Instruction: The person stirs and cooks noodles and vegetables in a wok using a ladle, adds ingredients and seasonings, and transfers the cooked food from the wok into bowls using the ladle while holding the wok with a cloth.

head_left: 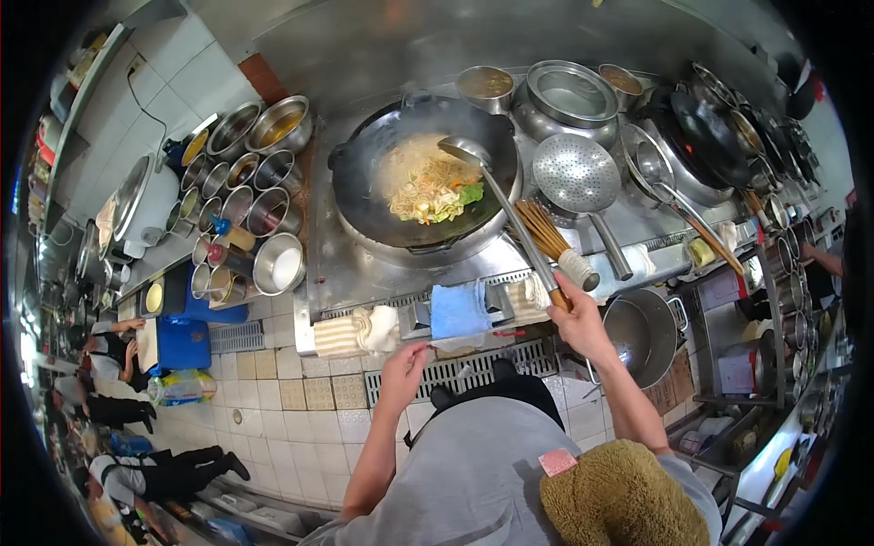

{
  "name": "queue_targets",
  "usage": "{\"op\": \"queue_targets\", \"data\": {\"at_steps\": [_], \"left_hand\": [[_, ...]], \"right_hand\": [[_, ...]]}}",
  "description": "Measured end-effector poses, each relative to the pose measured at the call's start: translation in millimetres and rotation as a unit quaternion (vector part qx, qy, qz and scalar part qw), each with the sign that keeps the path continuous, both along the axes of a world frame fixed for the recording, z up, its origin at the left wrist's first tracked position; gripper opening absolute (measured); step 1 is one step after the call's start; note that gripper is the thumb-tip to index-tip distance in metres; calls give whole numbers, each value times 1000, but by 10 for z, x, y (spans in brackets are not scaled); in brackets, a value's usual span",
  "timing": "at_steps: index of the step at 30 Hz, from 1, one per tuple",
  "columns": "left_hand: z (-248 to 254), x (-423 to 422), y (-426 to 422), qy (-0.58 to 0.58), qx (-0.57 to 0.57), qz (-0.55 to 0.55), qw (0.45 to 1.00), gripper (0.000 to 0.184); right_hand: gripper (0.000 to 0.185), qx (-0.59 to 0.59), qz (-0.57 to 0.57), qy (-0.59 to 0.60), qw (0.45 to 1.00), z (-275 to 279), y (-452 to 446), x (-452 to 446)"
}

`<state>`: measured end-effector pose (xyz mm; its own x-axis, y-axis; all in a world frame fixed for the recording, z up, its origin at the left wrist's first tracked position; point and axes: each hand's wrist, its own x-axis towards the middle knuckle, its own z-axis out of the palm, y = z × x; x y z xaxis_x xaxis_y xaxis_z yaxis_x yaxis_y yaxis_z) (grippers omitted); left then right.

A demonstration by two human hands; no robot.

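Note:
My right hand [580, 320] is closed round the wooden end of a long ladle [516, 223]. The ladle's bowl rests in a large black wok [364, 173], over steaming noodles [421, 173] with cabbage and some green leaf. My left hand [402, 375] is at the stove's front edge, fingers drawn together by a small red piece. What they grip, if anything, is too small to make out. A blue cloth [459, 311] hangs over the front rail, just right of that hand, with a folded white cloth [376, 328] above it.
Several metal seasoning bowls [279, 265] and squeeze bottles stand left of the wok. To its right lie a perforated skimmer [576, 173], a bamboo brush [543, 229] and stacked pots. A large pot [642, 332] stands below my right hand. Other people [155, 473] are at the far left.

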<state>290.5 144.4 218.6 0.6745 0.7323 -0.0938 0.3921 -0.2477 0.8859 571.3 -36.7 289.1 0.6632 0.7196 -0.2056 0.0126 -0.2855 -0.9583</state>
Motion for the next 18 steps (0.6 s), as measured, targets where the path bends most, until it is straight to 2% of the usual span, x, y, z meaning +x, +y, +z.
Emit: {"op": "queue_targets", "data": {"at_steps": [2, 4, 6, 10, 11, 16, 18], "left_hand": [[96, 199, 78, -45, 46, -29, 997, 25], [256, 383, 161, -41, 53, -42, 997, 25], [308, 542, 251, -63, 81, -52, 993, 25], [333, 728, 331, -65, 143, -57, 986, 24], [327, 732, 304, -64, 131, -60, 987, 24], [225, 632, 32, -42, 66, -90, 993, 23], [162, 518, -79, -21, 76, -107, 991, 23]], "right_hand": [[59, -11, -4, 21, 1000, -16, 14, -74], [60, -22, 0, 57, 998, 21, -5, -144], [61, -52, 7, 158, 986, 314, -103, -167], [57, -22, 9, -56, 998, 221, -326, -251], [55, -63, 8, -27, 998, 367, -375, -268], [57, -47, 8, 17, 999, 456, -513, -321], [57, -43, 21, 32, 998, 545, -537, -340]]}}
